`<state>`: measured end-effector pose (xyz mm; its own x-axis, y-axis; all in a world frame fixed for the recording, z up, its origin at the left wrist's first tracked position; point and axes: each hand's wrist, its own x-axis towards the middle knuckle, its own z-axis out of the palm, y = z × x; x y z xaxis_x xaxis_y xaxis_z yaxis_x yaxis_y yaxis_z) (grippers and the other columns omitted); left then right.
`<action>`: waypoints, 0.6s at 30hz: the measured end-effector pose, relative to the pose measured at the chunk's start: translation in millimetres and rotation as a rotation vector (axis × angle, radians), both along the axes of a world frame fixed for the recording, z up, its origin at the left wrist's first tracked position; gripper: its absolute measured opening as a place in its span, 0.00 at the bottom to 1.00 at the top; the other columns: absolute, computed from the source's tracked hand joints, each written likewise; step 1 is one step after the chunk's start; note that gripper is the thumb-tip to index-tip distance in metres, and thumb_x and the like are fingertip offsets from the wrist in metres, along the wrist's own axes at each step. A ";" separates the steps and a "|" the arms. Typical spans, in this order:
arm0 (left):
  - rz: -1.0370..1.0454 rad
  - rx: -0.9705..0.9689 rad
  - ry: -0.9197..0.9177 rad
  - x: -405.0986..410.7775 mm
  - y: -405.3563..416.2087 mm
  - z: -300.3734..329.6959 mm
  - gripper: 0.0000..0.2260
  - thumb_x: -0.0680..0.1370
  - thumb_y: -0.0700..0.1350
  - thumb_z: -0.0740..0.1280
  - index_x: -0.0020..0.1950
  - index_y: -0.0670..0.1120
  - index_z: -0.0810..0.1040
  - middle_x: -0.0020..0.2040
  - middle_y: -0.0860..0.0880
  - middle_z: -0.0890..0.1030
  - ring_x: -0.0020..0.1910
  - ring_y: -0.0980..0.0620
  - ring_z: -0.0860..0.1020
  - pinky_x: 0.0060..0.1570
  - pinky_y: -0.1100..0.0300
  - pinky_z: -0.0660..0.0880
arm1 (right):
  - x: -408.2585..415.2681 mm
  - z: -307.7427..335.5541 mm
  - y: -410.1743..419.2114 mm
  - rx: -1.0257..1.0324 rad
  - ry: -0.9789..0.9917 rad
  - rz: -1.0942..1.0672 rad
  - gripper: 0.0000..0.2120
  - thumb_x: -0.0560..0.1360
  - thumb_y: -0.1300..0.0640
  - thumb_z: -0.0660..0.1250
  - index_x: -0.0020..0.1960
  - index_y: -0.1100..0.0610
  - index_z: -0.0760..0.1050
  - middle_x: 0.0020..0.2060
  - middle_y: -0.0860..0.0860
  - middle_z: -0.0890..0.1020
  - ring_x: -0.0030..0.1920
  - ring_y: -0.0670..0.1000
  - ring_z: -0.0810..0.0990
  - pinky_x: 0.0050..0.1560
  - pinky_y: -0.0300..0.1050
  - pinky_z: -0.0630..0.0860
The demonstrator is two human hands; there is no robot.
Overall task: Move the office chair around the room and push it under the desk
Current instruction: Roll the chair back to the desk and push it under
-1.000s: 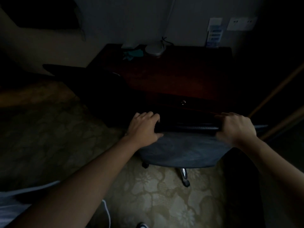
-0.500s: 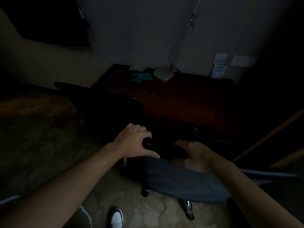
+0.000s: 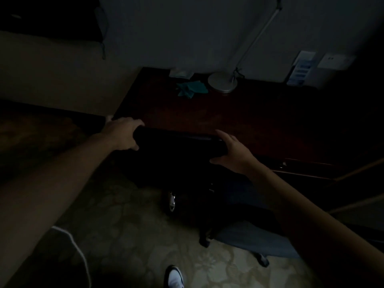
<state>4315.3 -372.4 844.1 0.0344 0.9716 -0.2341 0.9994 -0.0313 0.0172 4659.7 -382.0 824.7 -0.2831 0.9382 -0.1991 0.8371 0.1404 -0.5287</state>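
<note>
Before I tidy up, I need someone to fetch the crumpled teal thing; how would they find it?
Start at the dark red-brown desk against the wall. Near its back edge stands the round silver lamp base; the teal thing lies just left of it. It is the only soft, crumpled, coloured item there.

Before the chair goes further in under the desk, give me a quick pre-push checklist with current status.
1. Left hand grips the chair backrest top: ok.
2. Right hand on the backrest's other end, thumb under, fingers over: ok.
3. Desk front edge lies just past the backrest: ok.
4. Space under the desk free: cannot tell, too dark.
5. Lamp base and teal cloth sit at the desk's back, away from the chair: ok.
6. Shoe clear of the casters: ok.
</note>
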 end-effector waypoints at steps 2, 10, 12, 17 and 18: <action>-0.015 0.000 -0.105 -6.4 6.0 -3.0 0.15 0.67 0.53 0.75 0.52 0.54 0.79 0.51 0.49 0.81 0.50 0.47 0.77 0.55 0.52 0.71 | -11.4 -10.1 8.7 0.087 -0.062 -0.044 0.40 0.68 0.48 0.74 0.74 0.48 0.57 0.68 0.53 0.67 0.62 0.59 0.73 0.54 0.51 0.72; -0.100 0.057 -0.035 -7.7 -15.4 0.1 0.11 0.73 0.51 0.70 0.32 0.58 0.73 0.34 0.53 0.76 0.34 0.52 0.74 0.28 0.61 0.64 | -17.4 -17.3 11.6 0.172 -0.351 0.008 0.29 0.71 0.47 0.71 0.68 0.50 0.65 0.57 0.54 0.78 0.51 0.58 0.79 0.43 0.50 0.76; -0.118 0.027 -0.018 -5.9 -25.0 3.7 0.07 0.73 0.51 0.70 0.35 0.57 0.77 0.34 0.54 0.77 0.33 0.53 0.74 0.27 0.62 0.64 | -16.1 -14.8 6.8 0.188 -0.378 0.062 0.28 0.72 0.47 0.70 0.69 0.50 0.65 0.55 0.53 0.80 0.49 0.56 0.80 0.41 0.47 0.76; -0.172 0.003 -0.063 -6.1 -55.0 -1.6 0.10 0.73 0.49 0.70 0.31 0.55 0.78 0.32 0.55 0.78 0.30 0.58 0.74 0.24 0.64 0.66 | 1.6 -9.7 -6.9 0.180 -0.354 0.236 0.18 0.72 0.46 0.70 0.59 0.49 0.71 0.48 0.52 0.81 0.43 0.53 0.79 0.37 0.44 0.70; -0.188 0.002 -0.058 -6.2 -61.7 -3.9 0.09 0.73 0.50 0.70 0.32 0.55 0.79 0.33 0.56 0.78 0.30 0.59 0.74 0.24 0.64 0.66 | 5.5 -9.6 -9.9 0.180 -0.345 0.256 0.18 0.71 0.45 0.70 0.58 0.49 0.71 0.47 0.51 0.81 0.43 0.53 0.79 0.37 0.44 0.70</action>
<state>4309.2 -434.1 840.1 0.2288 0.9472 -0.2245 0.9732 -0.2176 0.0741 4665.2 -391.9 815.1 -0.4559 0.8751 -0.1624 0.8862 0.4295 -0.1739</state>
